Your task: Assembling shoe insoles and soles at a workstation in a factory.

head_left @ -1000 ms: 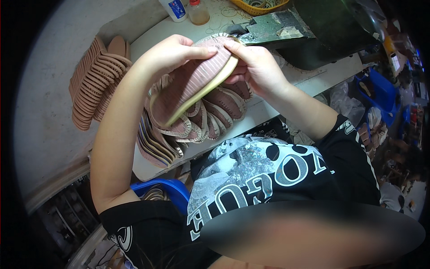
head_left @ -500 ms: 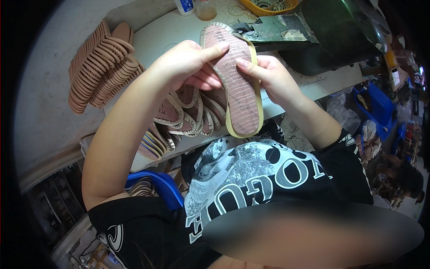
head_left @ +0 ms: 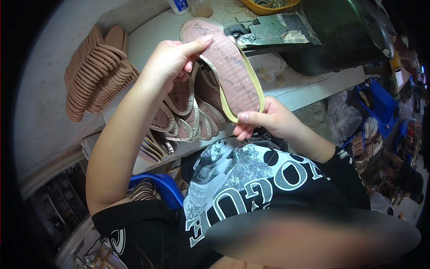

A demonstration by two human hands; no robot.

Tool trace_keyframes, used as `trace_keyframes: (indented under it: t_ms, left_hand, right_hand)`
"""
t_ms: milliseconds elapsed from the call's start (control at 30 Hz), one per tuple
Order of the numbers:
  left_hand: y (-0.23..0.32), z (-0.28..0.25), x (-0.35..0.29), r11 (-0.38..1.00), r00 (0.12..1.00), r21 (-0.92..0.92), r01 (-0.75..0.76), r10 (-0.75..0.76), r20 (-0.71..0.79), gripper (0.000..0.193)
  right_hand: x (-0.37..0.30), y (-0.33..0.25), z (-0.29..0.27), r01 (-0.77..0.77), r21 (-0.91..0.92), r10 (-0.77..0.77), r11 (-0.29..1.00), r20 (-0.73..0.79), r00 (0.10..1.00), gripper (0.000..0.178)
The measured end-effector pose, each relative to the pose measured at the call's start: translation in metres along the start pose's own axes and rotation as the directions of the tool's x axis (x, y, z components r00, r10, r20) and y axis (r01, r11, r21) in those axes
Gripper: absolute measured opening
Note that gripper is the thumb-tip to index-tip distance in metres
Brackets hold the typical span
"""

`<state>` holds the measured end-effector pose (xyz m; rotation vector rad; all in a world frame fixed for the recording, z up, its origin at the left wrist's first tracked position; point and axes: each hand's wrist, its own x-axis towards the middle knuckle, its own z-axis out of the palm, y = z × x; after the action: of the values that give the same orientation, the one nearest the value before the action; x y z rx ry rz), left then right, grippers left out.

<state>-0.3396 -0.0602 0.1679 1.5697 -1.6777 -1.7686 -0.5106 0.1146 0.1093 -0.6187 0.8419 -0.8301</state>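
Note:
A pinkish-brown insole [head_left: 233, 71] with a pale yellow edging strip along part of its rim is held tilted between both hands, its lined underside facing up. Near its far end, my left hand [head_left: 177, 58] grips the left edge with the thumb on top. My right hand [head_left: 271, 119] pinches the rounded near end between thumb and fingers. The far right edge lies at the black foot of a green machine arm [head_left: 280, 33]; whether they touch, I cannot tell. Below and left, several similar insoles [head_left: 181, 96] overlap on the white table [head_left: 152, 36].
Brown insoles stand in stacked rows [head_left: 98, 67] at the left. A dark green machine body [head_left: 336, 36] takes up the far right. A yellow basket [head_left: 271, 6] and a bottle [head_left: 180, 5] are at the back. Below the table sits a blue bin [head_left: 165, 188] holding insoles.
The insole has turned, its far end swinging left and its rim coming to the machine's foot. My right hand has slid from its middle down to the near end.

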Motion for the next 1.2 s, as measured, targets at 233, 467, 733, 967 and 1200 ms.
trace_keyframes:
  t_ms: [233,467,733,967,1200]
  left_hand:
    - [0.014,-0.016,0.025,0.990,0.994,0.088,0.108,-0.111,0.022,0.047]
    - [0.024,-0.041,0.069,0.841,0.963,0.538,-0.054,0.187,-0.196,0.082]
    - [0.058,-0.016,0.063,0.191,0.489,0.462,-0.866,0.518,0.702,0.049]
    - [0.060,-0.016,0.049,0.462,0.742,0.593,-0.660,0.273,0.612,0.040]
    - [0.052,-0.015,0.013,0.607,0.858,0.629,-0.486,0.196,0.474,0.033]
  right_hand:
    - [0.013,-0.008,0.020,0.196,0.131,-0.178,0.972,-0.139,0.974,0.029]
    - [0.046,-0.026,0.026,0.343,0.228,-0.292,0.911,-0.230,0.928,0.029]
    - [0.043,-0.037,0.031,0.363,0.188,-0.301,0.913,-0.292,0.908,0.032]
    - [0.030,-0.045,0.026,0.284,0.160,-0.228,0.945,-0.296,0.927,0.041]
    - [0.034,-0.052,0.022,0.241,0.170,-0.186,0.955,-0.289,0.939,0.042]
